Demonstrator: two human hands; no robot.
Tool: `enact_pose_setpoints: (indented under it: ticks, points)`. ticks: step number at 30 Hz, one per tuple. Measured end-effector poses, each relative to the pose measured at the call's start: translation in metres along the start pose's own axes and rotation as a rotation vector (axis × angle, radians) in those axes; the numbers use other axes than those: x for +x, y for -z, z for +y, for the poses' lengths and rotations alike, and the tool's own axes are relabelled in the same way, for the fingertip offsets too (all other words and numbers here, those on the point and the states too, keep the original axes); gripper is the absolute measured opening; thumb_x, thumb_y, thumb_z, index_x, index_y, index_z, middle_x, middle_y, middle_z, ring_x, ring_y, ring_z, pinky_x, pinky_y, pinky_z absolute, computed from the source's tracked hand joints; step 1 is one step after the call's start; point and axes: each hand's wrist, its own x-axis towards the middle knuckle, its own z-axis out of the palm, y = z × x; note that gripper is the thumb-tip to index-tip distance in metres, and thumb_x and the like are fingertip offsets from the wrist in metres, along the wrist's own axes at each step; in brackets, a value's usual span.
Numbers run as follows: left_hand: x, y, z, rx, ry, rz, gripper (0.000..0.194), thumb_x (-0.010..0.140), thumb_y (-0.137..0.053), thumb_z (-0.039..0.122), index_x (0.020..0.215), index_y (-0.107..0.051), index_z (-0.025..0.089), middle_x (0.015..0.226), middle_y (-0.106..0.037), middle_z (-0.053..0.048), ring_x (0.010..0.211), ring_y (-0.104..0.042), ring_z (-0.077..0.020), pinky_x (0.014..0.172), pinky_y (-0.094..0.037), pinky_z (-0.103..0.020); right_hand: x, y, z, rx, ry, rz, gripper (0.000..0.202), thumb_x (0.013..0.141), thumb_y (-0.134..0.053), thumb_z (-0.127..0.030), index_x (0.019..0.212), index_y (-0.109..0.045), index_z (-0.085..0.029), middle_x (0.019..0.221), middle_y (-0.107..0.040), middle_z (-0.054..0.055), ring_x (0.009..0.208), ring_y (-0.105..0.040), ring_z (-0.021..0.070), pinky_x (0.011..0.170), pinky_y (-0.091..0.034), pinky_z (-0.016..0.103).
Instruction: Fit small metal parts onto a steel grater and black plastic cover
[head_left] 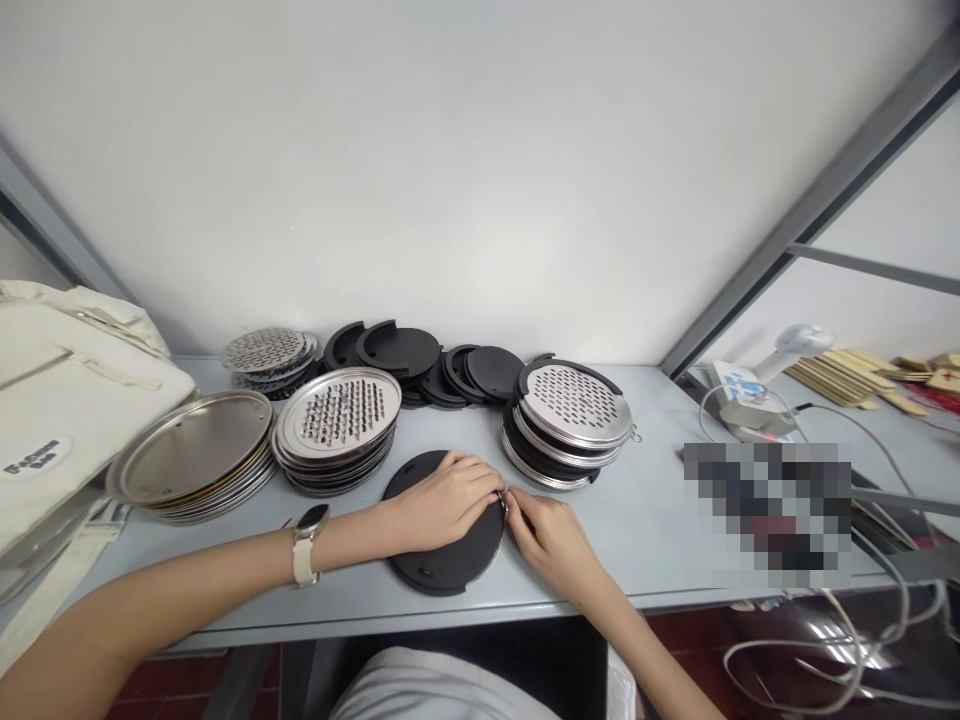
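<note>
A black round holder (442, 572) lies on the tabletop in front of me, with small raised pegs on its face. A thin silvery edge shows along its right side. Across the holder lies my left hand (454, 502), its fingers gripping the right rim. My right hand (544, 530) pinches a small metal ring (503, 500) at that same rim; the fingers partly hide it. Just behind my right hand stands a stack of round graters (574, 405) with black holders on and between them. Another stack of graters (341, 415) is left of the holder.
Round metal plates (195, 450) are piled at the left beside a cream bag (67, 400). Loose black holders (397, 350) and smaller graters (268, 350) lie by the wall. At right are a scanner on a stand (795, 345), cables, wooden pieces (844, 375) and a pixelated patch.
</note>
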Motion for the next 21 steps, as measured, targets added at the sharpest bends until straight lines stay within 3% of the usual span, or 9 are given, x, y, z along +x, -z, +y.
enact_pose_setpoints:
  ticks: [5,11,21]
  points:
    - [0.0003,0.0003,0.0003,0.011,0.003,-0.011,0.023,0.099,-0.036,0.015,0.111,-0.056,0.017,0.108,-0.063,-0.007,0.105,-0.054,-0.0197,0.096,-0.035,-0.035,-0.0002,0.0036,-0.0023,0.044,-0.024,-0.017,0.034,0.102,-0.024,-0.031,0.083,-0.050,-0.020,0.060,-0.057,0.000,0.051,-0.054,0.0158,0.052,-0.031,0.026]
    - [-0.0003,0.0002,0.0002,0.023,0.019,-0.019,0.020,0.100,-0.035,0.018,0.106,-0.054,0.016,0.100,-0.061,-0.008,0.098,-0.055,-0.0205,0.093,-0.038,-0.036,-0.0001,0.0042,-0.0032,0.052,-0.021,-0.012,0.023,0.099,-0.034,-0.030,0.083,-0.048,-0.021,0.059,-0.056,-0.001,0.050,-0.053,0.0156,0.051,-0.030,0.025]
    - [-0.0014,-0.0007,-0.0001,-0.005,0.033,0.015,0.022,0.098,-0.038,0.017,0.117,-0.050,0.018,0.108,-0.060,-0.008,0.106,-0.053,-0.0205,0.097,-0.038,-0.037,-0.0002,0.0015,0.0012,0.282,-0.076,0.003,0.015,0.096,-0.040,-0.031,0.083,-0.043,-0.022,0.057,-0.047,-0.006,0.047,-0.044,0.0120,0.049,-0.033,0.022]
